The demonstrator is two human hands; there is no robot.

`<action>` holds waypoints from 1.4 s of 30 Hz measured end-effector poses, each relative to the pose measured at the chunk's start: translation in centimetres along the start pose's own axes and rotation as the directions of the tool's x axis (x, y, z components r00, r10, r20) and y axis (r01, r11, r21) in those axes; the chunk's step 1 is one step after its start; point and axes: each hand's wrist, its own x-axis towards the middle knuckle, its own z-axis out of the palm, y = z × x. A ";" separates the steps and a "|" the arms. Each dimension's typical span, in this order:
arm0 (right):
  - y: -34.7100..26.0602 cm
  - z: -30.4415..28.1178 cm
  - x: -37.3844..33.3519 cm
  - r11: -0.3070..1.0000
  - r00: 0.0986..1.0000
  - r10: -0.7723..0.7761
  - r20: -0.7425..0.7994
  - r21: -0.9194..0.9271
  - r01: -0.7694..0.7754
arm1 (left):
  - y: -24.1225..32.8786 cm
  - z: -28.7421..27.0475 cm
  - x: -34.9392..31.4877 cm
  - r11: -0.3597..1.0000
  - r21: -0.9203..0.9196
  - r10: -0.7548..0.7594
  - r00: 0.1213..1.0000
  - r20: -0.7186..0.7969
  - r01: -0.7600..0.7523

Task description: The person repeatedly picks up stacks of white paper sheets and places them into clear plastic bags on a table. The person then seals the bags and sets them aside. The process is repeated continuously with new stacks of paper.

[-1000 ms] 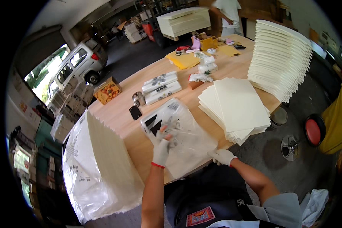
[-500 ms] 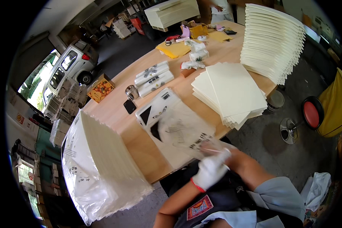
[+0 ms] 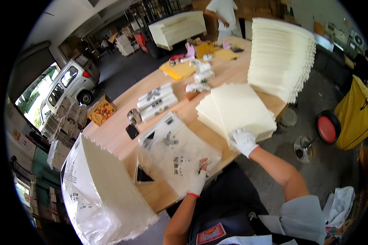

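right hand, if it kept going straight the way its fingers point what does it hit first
The right hand already rests at the near corner of the low stack of cream sheets, so it would slide over that stack; beyond it, probably the tall cream stack.

Both hands wear white gloves with red cuffs: the left hand [image 3: 198,181] lies on a clear plastic bag [image 3: 173,157] printed with black marks and black triangles, and the right hand [image 3: 244,141] touches a fanned pile of cream sheets [image 3: 235,110]. Both rest on the pale tan wooden table [image 3: 118,130], which also carries a taller cream stack [image 3: 279,57], yellow envelopes [image 3: 178,70], a black phone [image 3: 131,131] and 2 white packs with grey print [image 3: 156,102]. Left of the table sit a silver van [image 3: 69,83] and an orange-filled box [image 3: 102,110]; right of it, a red-topped stool [image 3: 327,127] and a yellow bag [image 3: 355,114].
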 end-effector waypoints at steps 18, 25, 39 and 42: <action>-1.8 -2.9 -10.2 -0.260 0.797 0.244 0.553 0.829 -0.495 | 3.5 -4.0 1.2 0.874 -0.100 -0.452 0.870 0.196 0.476; -8.8 -2.7 -8.2 0.461 0.961 0.120 0.249 0.843 -0.276 | 3.1 3.4 -3.0 0.645 0.756 -0.041 0.983 0.179 -0.111; -9.6 -12.0 -3.2 0.770 0.789 -0.610 -0.073 0.182 0.612 | 15.3 -14.9 -5.0 0.968 -0.179 0.182 0.983 0.012 -0.177; -11.4 -11.5 -1.8 0.760 0.733 -0.635 0.244 0.363 0.538 | 13.4 -8.7 -7.0 0.985 0.174 -0.070 0.944 0.323 0.014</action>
